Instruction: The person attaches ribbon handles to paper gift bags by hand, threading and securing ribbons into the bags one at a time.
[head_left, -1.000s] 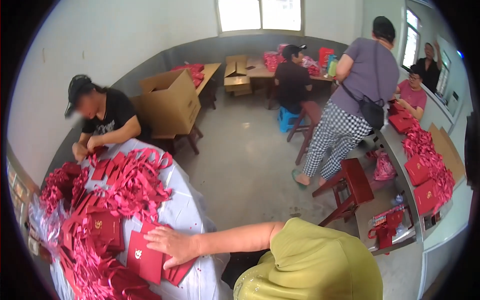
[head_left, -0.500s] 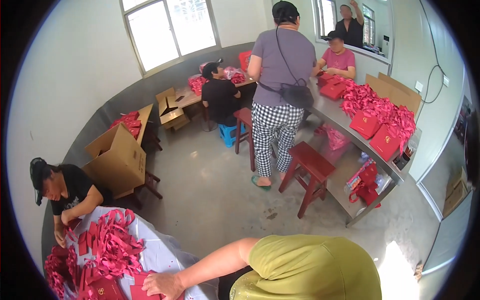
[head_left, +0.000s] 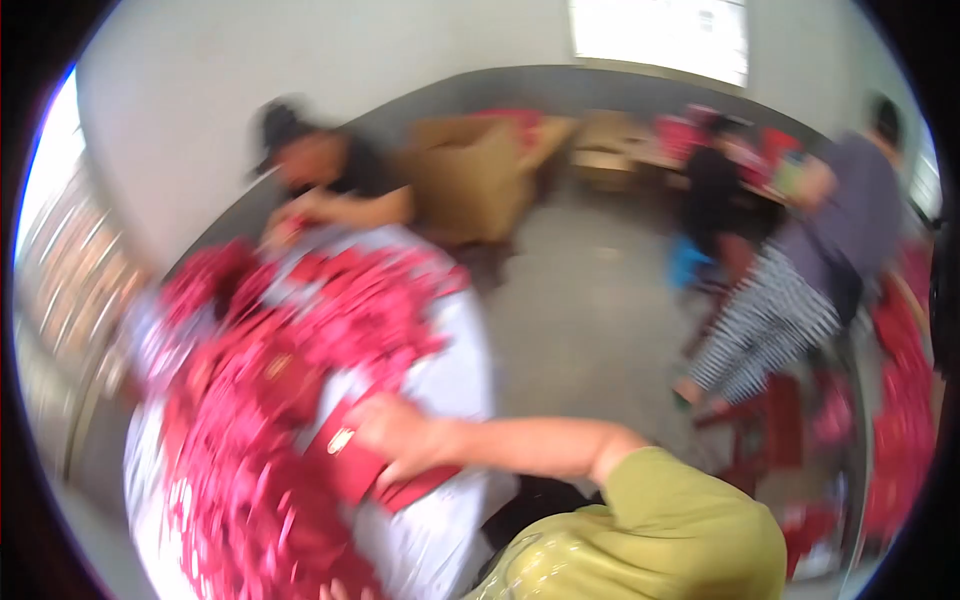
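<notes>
My right hand reaches across from the right and lies over a flat red gift bag with a gold emblem. Its thumb is spread toward me and its fingers lie over the bag, blurred by motion. More red card shows beneath the hand. Only blurred fingertips of my left hand show at the lower edge, by a heap of red bags with ribbon handles; what they hold is hidden. Another pile of red ribbons lies farther back on the white-covered table.
Across the table a person in black bends over something red. Behind stands an open cardboard box. A person in checked trousers stands at the right near a red stool. Another person sits on a blue stool.
The view has swung left and blurred, bringing more of the table and its red heap into sight. My right hand stays at the red bags. My left fingertips have come into view.
</notes>
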